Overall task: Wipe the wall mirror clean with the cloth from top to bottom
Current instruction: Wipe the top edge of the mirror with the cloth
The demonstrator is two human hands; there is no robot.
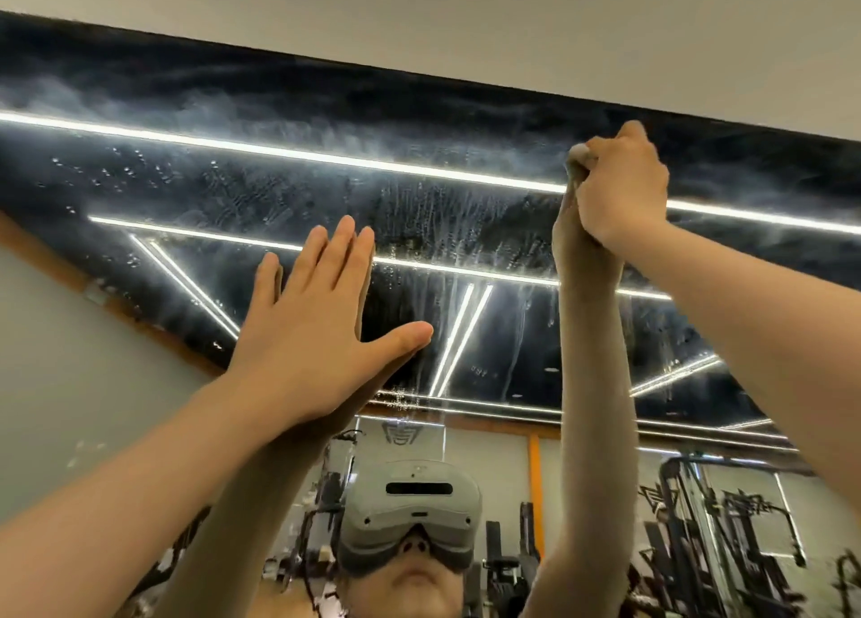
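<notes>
Grey cloth (579, 155) we are gripping in our fisted right hand (619, 188) against the streaked wall mirror (326, 188), left hand (317, 319) pressing flat, holding nothing.

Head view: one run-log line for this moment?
left hand flat on mirror | right hand grips cloth near top edge | glass streaked, wet

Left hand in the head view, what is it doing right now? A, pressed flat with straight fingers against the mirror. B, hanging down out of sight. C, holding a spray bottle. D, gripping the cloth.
A: the left hand lies open with straight fingers flat on the mirror, while the right hand grips the bunched cloth near the mirror's top edge.
</notes>
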